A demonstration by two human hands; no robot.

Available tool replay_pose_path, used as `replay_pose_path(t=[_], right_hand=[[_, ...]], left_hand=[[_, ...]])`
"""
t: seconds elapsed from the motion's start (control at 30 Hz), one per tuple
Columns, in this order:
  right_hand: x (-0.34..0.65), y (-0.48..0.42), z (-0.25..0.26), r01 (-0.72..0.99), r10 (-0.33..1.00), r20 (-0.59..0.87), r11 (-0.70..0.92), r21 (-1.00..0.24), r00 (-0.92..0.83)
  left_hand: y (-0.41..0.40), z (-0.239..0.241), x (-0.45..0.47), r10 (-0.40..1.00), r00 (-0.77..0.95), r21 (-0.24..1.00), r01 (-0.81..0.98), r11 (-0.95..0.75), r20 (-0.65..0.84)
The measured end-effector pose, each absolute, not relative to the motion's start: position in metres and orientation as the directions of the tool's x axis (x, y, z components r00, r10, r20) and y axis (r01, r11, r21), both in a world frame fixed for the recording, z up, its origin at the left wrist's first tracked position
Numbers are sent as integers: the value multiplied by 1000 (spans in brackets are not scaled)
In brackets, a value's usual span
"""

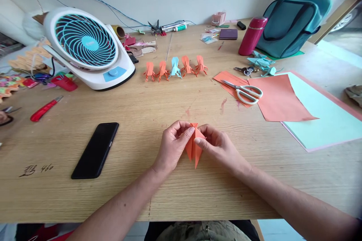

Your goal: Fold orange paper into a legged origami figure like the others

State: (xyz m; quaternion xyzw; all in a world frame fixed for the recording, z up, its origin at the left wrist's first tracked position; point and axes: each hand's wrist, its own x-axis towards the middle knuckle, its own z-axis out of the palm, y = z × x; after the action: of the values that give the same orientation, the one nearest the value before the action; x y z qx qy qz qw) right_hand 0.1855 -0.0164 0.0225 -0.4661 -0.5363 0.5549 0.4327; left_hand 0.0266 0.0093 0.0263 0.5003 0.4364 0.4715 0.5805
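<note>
Between my hands is a piece of folded orange paper, narrow at the top and with long pointed flaps hanging toward me. My left hand pinches its left side near the top, thumb in front. On the other side, my right hand holds a flap between thumb and fingers. The fingertips behind the paper are partly hidden. Farther back stands a row of several folded paper figures, orange ones with a light blue one in the middle.
Scissors lie on orange paper sheets at right, over pale green paper. A black phone, a red utility knife and a fan are left. A pink bottle and teal bag stand back right.
</note>
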Motion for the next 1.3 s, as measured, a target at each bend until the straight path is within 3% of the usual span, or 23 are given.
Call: replay_pose_path(t=[0.3, 0.63, 0.83, 1.1, 1.3], right_hand=[[183, -16, 14, 147, 990, -50, -31, -989, -128], [182, -22, 17, 274, 982, -58, -6, -962, -180], [182, -23, 19, 305, 981, -65, -5, -952, -185], [183, -22, 17, 304, 981, -92, -37, -952, -170], [185, -17, 15, 175, 987, -98, -75, -982, -128]], left_hand=[[10, 26, 26, 961, 272, 995, -80, 62, -38], [11, 31, 25, 980, 196, 997, 58, -56, 43], [11, 32, 23, 968, 250, 995, 88, -41, 18], [15, 26, 20, 977, 214, 1000, -9, 15, -13], [17, 30, 20, 966, 255, 998, -39, 51, -39]])
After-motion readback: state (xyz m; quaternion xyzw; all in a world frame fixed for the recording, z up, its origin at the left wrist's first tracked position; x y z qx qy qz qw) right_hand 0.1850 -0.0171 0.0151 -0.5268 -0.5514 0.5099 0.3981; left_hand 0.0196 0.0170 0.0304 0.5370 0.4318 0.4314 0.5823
